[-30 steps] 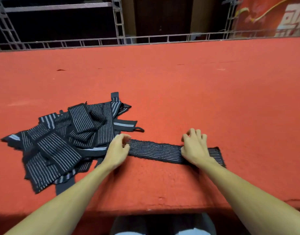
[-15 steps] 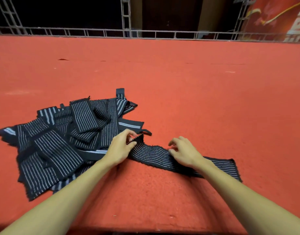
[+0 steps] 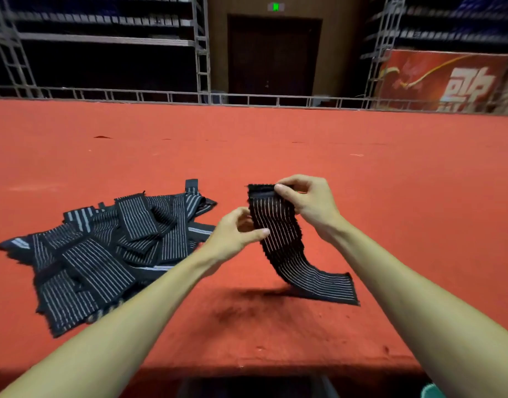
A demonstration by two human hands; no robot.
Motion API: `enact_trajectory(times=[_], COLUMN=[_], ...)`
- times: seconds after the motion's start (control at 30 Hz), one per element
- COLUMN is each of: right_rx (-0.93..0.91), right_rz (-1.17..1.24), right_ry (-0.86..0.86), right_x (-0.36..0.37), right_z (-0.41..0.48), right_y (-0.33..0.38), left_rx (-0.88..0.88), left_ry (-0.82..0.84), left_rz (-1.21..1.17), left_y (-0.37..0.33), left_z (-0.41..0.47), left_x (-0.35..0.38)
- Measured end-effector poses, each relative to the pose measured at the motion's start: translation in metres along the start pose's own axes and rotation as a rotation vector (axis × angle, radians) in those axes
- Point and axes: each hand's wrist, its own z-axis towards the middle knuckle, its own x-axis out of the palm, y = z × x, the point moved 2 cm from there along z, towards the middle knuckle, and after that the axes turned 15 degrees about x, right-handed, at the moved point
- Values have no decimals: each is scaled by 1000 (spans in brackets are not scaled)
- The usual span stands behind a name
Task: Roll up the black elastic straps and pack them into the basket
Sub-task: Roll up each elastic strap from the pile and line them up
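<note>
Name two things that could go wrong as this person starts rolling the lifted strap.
1. The right hand pinches the strap only at its top end, so the first turn may start crooked.
2. The tail lies slack on the red surface and could twist into the roll.

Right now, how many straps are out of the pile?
1. The strap is right of the pile, lifted: right hand pinches its top end, left hand holds its left edge, tail on the carpet. The pile's own straps overlap too much to count.
</note>
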Motion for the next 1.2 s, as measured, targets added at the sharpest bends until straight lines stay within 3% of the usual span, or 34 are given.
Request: enact_trajectory(times=[0.07, 0.17, 0.47, 0.63, 0.97, 1.1, 1.2], right_rx=[15, 10, -15, 43, 323, 388, 422], right_rz=[84, 132, 145, 19, -206, -220, -215], right_ry=[-17, -55, -252, -198, -207, -215, -198], right_x=[-20, -47, -105, -115, -91, -73, -57], right_z=[-8, -19, -7, 12, 44, 62, 74], right_y=[14, 29, 44, 22, -112, -164, -195], left_rx=[16, 27, 12, -76, -266, -238, -122], left_ry=[138, 201, 391, 429, 312, 198, 103], left_rz=[64, 120, -253, -310, 79, 364, 443], left_y=[-4, -18, -79, -72, 74, 124, 138], left_z=[-5, -6, 14, 26, 27, 28, 22], left_x=[23, 50, 84, 89, 121, 125, 127])
